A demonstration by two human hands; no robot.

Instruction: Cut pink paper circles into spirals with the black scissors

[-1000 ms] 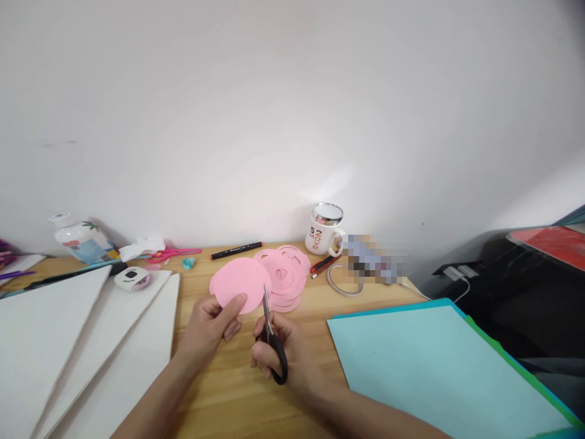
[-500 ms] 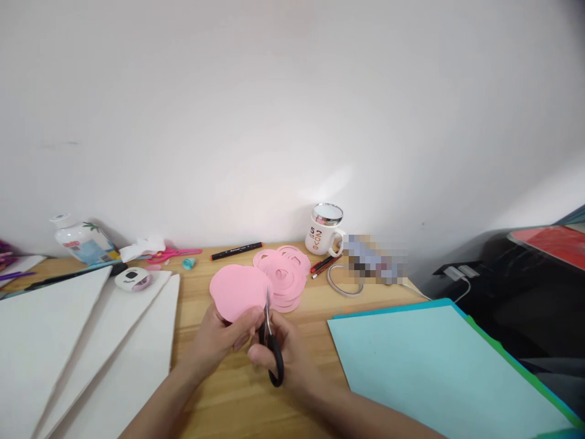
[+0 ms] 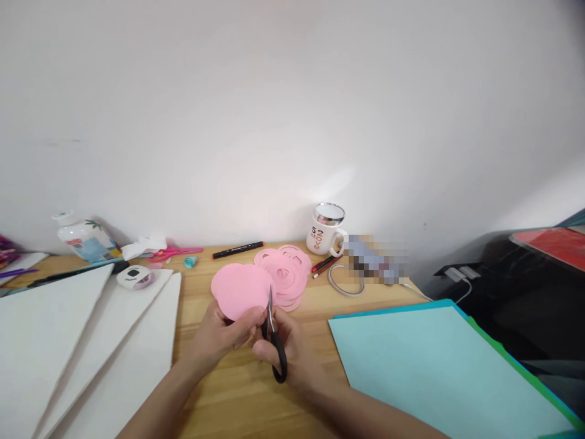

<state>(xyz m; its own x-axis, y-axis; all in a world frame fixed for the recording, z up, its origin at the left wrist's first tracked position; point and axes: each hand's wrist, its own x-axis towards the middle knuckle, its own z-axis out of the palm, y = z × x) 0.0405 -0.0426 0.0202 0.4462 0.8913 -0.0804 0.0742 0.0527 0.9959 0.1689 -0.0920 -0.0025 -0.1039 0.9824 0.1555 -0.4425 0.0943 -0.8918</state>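
A pink paper piece [image 3: 241, 291] with a rounded, lobed outline is pinched along its lower edge by my left hand [image 3: 227, 332], the thumb lying on top. My right hand [image 3: 289, 347] is closed around the black-handled scissors [image 3: 279, 356], whose blades point up and away from me at the paper's right edge. Whether the blades are fully closed I cannot make out. Just behind the held piece lies a stack of pink paper cutouts [image 3: 292, 274] with curved slits, partly covered by it.
Folded white sheets [image 3: 123, 353] lie on the left with a small white device [image 3: 133, 277] on top. Light-blue sheets [image 3: 411, 366] fill the right. Along the wall are a bottle [image 3: 86, 238], pink scissors [image 3: 176, 252], a black marker [image 3: 237, 250] and a white mug [image 3: 323, 235].
The black-handled scissors and my right hand have shifted slightly to the right. My left hand still grips the pink paper in nearly the same place.
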